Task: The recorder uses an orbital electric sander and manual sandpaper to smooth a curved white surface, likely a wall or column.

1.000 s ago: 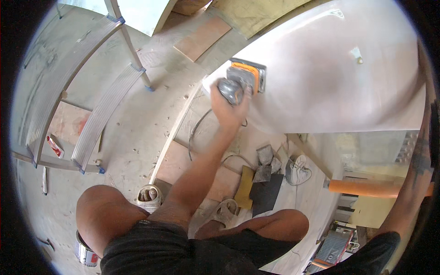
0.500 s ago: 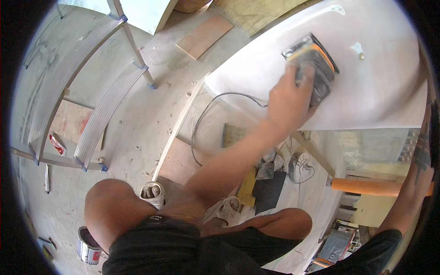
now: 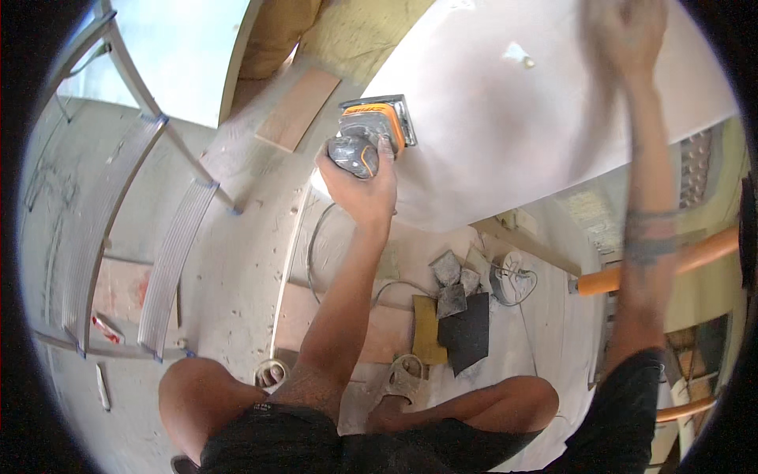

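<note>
A grey and orange electric sander (image 3: 368,125) is tilted at the left edge of a large, smooth white panel (image 3: 474,166). My left hand (image 3: 362,189) is wrapped around its rounded grey body, and the sander's flat pad faces the panel. A dark cord (image 3: 314,245) loops below my left forearm. Up at the far right of the panel is my right hand (image 3: 632,39), over or against the white surface. Motion blurs its fingers, and the top of the picture partly cuts them off. A small chipped spot (image 3: 519,55) marks the panel between my hands.
An aluminium step ladder (image 3: 170,261) stands at left, near a wooden board (image 3: 298,109) on the floor. Below the panel lie grey sanding pads (image 3: 448,268), a black sheet (image 3: 466,332), a yellow sheet (image 3: 429,328) and a white shoe (image 3: 512,276). An orange tube (image 3: 608,282) juts in at right.
My left hand has brought the sander leftward to the panel's edge. My right arm has risen from the far right side, and its hand now reaches over the panel. The view has shifted.
</note>
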`<action>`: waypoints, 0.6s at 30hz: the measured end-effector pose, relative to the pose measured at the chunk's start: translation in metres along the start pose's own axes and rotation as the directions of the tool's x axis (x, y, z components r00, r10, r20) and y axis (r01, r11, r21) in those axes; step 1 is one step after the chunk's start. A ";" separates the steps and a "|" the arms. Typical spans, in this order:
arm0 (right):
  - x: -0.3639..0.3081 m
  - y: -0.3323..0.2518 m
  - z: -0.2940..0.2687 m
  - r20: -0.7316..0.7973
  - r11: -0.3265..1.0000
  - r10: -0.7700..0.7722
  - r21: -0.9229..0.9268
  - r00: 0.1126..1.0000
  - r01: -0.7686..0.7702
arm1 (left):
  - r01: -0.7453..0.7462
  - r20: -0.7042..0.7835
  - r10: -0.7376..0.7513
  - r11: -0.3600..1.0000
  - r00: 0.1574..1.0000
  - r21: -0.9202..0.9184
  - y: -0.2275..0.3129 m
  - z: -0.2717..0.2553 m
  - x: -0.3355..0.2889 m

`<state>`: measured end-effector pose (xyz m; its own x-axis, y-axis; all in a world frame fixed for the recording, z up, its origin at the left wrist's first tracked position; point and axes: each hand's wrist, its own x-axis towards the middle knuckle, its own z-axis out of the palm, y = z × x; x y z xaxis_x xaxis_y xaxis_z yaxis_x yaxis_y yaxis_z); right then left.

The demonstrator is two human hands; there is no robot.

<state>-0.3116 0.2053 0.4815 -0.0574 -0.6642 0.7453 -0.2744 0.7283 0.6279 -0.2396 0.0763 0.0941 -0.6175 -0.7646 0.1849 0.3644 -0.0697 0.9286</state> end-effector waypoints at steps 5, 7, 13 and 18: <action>-0.113 -0.097 -0.046 -0.124 0.977 0.209 0.063 0.970 -0.203 | -0.228 0.114 0.221 0.972 0.969 0.051 0.085 0.022 0.003; -0.156 -0.142 -0.055 -0.013 0.753 0.612 0.315 0.791 -0.578 | -0.280 0.153 0.271 0.959 0.950 0.037 0.110 0.028 0.011; -0.158 -0.205 -0.055 0.478 -0.111 0.802 0.710 0.360 -0.695 | -0.522 0.380 0.485 0.853 0.787 -0.009 0.164 0.039 0.038; -0.152 -0.225 -0.042 0.551 -0.461 0.822 0.793 0.144 -0.398 | -0.630 0.552 0.510 0.776 0.659 0.035 0.165 0.033 0.031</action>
<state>-0.2011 0.1490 0.2362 -0.7626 0.4100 0.5004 -0.6116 -0.2051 -0.7641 -0.2217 0.0619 0.2635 -0.6061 -0.1859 0.7734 0.6474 0.4496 0.6154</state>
